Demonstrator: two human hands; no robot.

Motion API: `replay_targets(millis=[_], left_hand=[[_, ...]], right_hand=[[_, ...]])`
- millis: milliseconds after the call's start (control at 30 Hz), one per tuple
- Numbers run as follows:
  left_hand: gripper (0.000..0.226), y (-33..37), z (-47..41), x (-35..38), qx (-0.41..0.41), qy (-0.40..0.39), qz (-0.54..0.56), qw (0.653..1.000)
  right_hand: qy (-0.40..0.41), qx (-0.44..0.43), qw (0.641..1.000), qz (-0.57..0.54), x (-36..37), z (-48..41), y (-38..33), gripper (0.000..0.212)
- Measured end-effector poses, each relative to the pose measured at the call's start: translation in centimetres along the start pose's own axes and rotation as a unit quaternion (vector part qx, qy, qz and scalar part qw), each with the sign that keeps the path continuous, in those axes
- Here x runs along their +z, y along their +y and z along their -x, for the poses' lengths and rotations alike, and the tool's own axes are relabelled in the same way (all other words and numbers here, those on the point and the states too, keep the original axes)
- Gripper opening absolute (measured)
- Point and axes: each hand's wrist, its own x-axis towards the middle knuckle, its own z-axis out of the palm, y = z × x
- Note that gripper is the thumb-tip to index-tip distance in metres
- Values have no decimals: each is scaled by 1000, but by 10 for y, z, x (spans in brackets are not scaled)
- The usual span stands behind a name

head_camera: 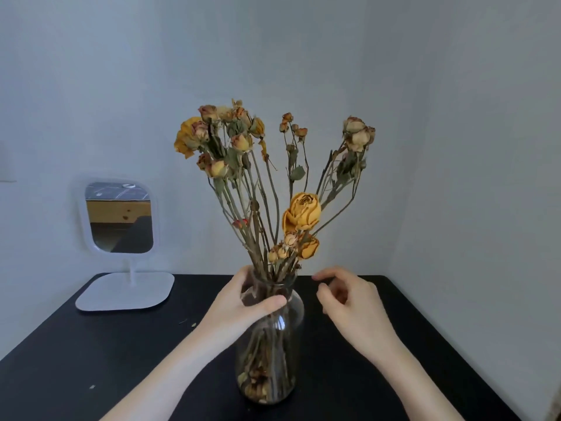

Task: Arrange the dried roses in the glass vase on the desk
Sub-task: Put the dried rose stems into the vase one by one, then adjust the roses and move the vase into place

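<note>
The left hand (pixel 243 302) grips the clear glass vase (pixel 290 326) by its narrow neck. The thumb lies across the front of the glass and the fingers curl round the far side. The vase stands upright on the flat black desk (pixel 91 360), with its bottom down between the two bare arms.

The right hand (pixel 349 302) is just beside the vase, on its right, and does not touch it. Its fingers are bent loosely and hold nothing.

The dried yellow and brown roses (pixel 239 141) stand in the vase. Their thin stems go down through the neck inside the left hand's grip and reach the bottom of the glass, where some dry leaves lie. Above the hands the stems spread out like a fan. One thick bunch leans up over the left hand. A smaller bunch of pale heads (pixel 358 133) leans up over the right hand. One big yellow rose (pixel 302 211) hangs lower, just above the gap between the two hands, with some small heads under it close to the vase rim.

Far to the left of the left hand stands a white-framed mirror with round corners (pixel 118 217) on a flat white foot (pixel 124 291). A few tiny dry bits (pixel 192 324) lie on the desk beside the left arm. Behind it all is a plain pale grey wall (pixel 455 117).
</note>
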Motion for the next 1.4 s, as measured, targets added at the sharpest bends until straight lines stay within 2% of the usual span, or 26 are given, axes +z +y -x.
replay_targets(millis=[67,167,300,500,567,667,800,867,967,1000,1100,1167,1233,1333,1400], left_hand=[[61,4,1,-11,0,28,8,1000],[33,16,-5,-24,8,32,-23,999],[26,30,-14,-30,30,-48,-59,997],[12,40,-25,-32,43,-59,-48,996],[14,52,-28,-35,61,-36,-27,997],[34,58,-31,-46,81,1,-3,997],[59,39,-23,-52,31,-17,-20,999],[56,29,-21,-49,16,-55,-25,998],[28,28,-21,-41,15,-102,-39,994],[28,30,-23,-39,16,-101,-35,994],[50,42,-28,-38,25,-76,15,997],[51,47,-30,-41,46,-46,42,997],[53,43,-27,-43,49,-30,39,998],[74,26,-20,-43,16,-26,25,999],[66,17,-16,-39,4,-43,2,999]], right_hand=[[-82,49,992,-82,0,-7,-2,32],[-165,63,971,-161,3,-18,-12,40],[-187,26,968,-164,7,-29,-23,10],[-164,-10,965,-206,6,-37,-38,16],[-143,-5,958,-248,2,-42,-41,19],[-121,-2,943,-311,-8,-46,-40,11],[-208,4,951,-231,-7,-37,-32,28],[-227,-14,950,-215,-3,-33,-31,24],[-206,-45,955,-209,1,-33,-36,18],[-194,-51,957,-211,1,-35,-39,15],[-157,-40,949,-270,0,-41,-43,29],[-126,-33,943,-307,-3,-46,-40,29],[-138,-29,934,-328,-7,-44,-34,26],[-174,22,947,-271,-4,-35,-21,45],[-176,32,959,-218,1,-31,-18,30]])
